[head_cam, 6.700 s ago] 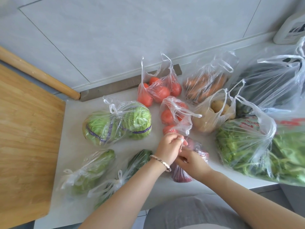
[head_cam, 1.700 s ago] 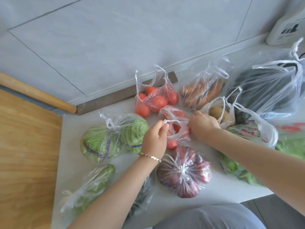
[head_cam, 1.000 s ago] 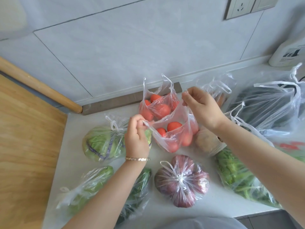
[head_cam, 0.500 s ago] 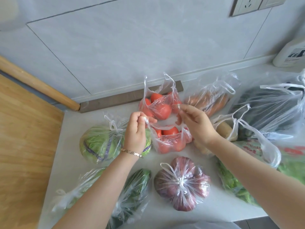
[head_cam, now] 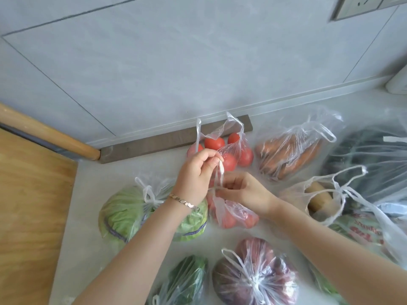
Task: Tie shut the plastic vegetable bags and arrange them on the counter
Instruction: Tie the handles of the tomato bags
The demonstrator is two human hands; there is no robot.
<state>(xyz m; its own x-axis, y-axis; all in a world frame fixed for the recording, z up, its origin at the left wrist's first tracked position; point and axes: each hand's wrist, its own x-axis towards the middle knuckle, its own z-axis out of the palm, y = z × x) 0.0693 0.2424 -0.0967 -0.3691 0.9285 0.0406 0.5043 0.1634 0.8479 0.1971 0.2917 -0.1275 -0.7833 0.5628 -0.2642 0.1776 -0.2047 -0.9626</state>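
Note:
A small clear bag of tomatoes (head_cam: 234,215) lies on the white counter (head_cam: 92,208) in the middle. My left hand (head_cam: 197,175) pinches one of its handles and holds it upward. My right hand (head_cam: 244,191) pinches the other handle just above the bag's mouth, close beside the left. Behind them stands a second tomato bag (head_cam: 229,150) with its handles open. A knotted cabbage bag (head_cam: 132,213) lies to the left, a knotted bag of purple onions (head_cam: 255,276) in front, and a bag of dark greens (head_cam: 187,280) at the bottom.
Open bags stand to the right: carrots (head_cam: 290,153), potatoes (head_cam: 319,200), dark vegetables (head_cam: 372,164) and leafy greens (head_cam: 361,232). A wooden board (head_cam: 30,205) borders the counter on the left. The tiled wall (head_cam: 176,62) rises behind, with a socket (head_cam: 361,5) at top right.
Both hands have come together over the small tomato bag, crossing its handles. The bag has settled lower onto the counter. The camera has tilted up toward the wall.

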